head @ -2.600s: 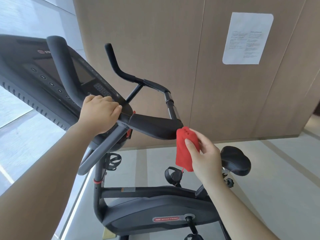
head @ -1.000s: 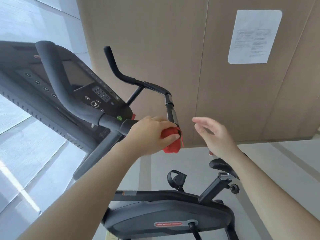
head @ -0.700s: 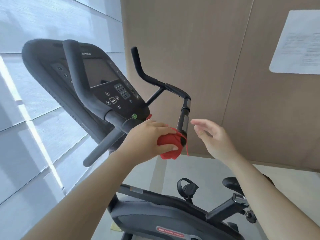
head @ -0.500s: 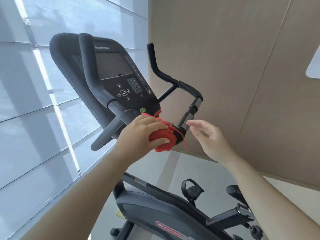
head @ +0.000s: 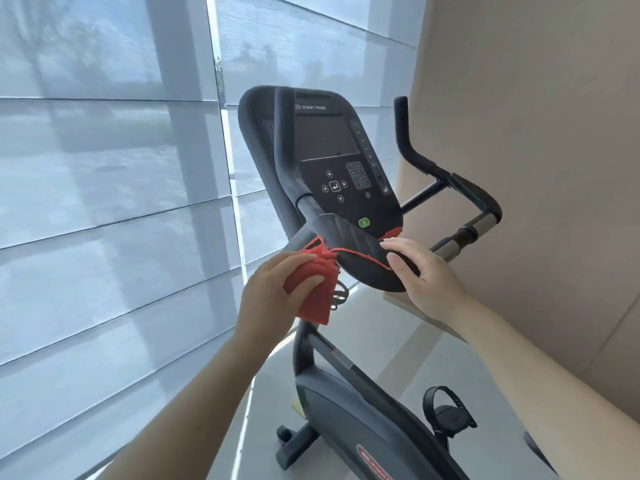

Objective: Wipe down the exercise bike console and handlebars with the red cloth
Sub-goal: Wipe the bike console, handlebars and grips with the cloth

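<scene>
Left hand (head: 277,294): curled round the bunched red cloth (head: 313,291), thumb pressed on its front, just below and left of the console (head: 332,157).
Red cloth: hangs from that grip. Its upper corner touches the left edge of the black pad (head: 360,261) under the console. A loose red thread (head: 363,258) trails from it across the pad.
Right hand (head: 424,275): fingers fairly straight and close together, laid over the pad's right end, below and right of the console. The thread ends by the thumb; whether it is pinched cannot be told.
Console: dark screen, keypad and round buttons facing the camera, with a green button (head: 363,222) near its lower edge.
Left handlebar (head: 287,150): rises in front of the console's left side.
Right handlebar (head: 415,157): stands to the right of the console, apart from it, with grey grip sections lower down.
Bike body (head: 356,420): well below the console, with a strapped pedal (head: 450,414) beside it.
Window blinds (head: 104,202): behind and left of the console.
Beige wall (head: 536,133): right of the console.
</scene>
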Available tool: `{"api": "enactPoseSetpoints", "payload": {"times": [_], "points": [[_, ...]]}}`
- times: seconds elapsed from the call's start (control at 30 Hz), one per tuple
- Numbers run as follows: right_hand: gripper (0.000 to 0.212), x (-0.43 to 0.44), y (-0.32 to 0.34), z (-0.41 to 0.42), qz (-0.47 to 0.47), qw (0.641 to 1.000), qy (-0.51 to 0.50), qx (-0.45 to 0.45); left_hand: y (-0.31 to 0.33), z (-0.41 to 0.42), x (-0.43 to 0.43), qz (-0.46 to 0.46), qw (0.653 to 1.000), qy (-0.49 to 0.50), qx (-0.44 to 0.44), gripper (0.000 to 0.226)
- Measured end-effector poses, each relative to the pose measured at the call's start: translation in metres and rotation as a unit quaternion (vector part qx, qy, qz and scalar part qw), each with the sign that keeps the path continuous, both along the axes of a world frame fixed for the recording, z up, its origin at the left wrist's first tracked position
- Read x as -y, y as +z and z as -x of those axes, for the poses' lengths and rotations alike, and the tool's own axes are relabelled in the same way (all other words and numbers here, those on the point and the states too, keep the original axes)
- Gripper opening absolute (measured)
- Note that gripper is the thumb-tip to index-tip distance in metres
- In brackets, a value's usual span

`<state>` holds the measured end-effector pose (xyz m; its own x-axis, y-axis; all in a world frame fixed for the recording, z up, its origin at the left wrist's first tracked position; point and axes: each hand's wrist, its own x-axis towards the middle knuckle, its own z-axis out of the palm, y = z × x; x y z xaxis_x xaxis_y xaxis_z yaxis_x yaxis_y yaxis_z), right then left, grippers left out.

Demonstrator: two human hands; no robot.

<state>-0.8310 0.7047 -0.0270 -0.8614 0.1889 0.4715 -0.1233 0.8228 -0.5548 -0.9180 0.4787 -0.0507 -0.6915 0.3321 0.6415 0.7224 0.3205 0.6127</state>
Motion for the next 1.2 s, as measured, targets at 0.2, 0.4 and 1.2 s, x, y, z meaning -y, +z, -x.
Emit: {"api": "enactPoseSetpoints", "payload": {"times": [0.2,0.4,1.2], "points": [[0.036,0.002,0.006,0.01,0.004,1.0,0.001,0.013,0.002,-0.005,0.01,-0.117,0.979,0.07,0.154,0.017],[0.043,-0.004,0.004,0.003,0.015,0.999,0.007,0.027,0.025,-0.019,-0.032,-0.175,0.959,0.093,0.201,0.019],[0.043,-0.031,0.0,-0.006,0.002,0.998,-0.016,0.062,-0.011,-0.058,-0.089,-0.154,0.949,0.064,0.268,0.06]]}}
